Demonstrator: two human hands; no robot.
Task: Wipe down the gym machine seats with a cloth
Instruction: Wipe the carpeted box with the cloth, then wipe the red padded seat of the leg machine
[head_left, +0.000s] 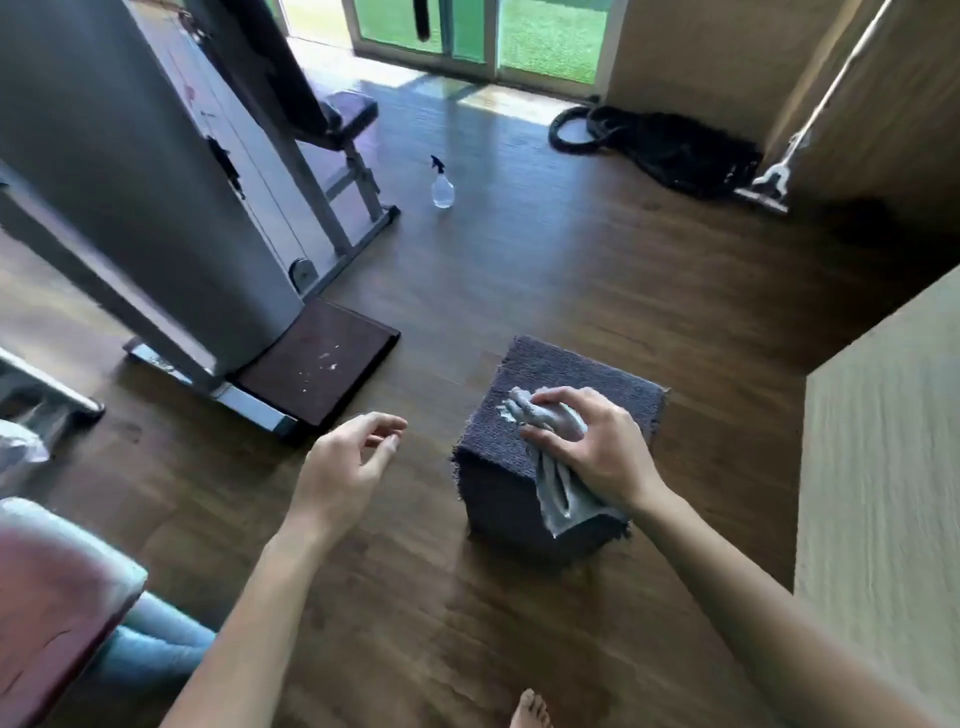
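Small indoor gym room. At left stands a weight machine (130, 171) with a grey shroud and cables. Behind it is a padded seat (348, 111) on an angled steel frame. A thick black rope (670, 145) lies coiled by the wall. The floor (519, 270) is wood-patterned. A sliding glass door (467, 31) faces grass (550, 41). A spray bottle (442, 187) and a mop (769, 182) are also present.

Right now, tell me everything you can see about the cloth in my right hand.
The cloth is a pale grey-blue rag of soft, thin-looking fabric, crumpled and bunched rather than folded. Your right hand grips its middle and holds it against the top of a dark fuzzy block. One bunched end pokes out beyond the hand across the block's top. The other end hangs down over the block's near edge.
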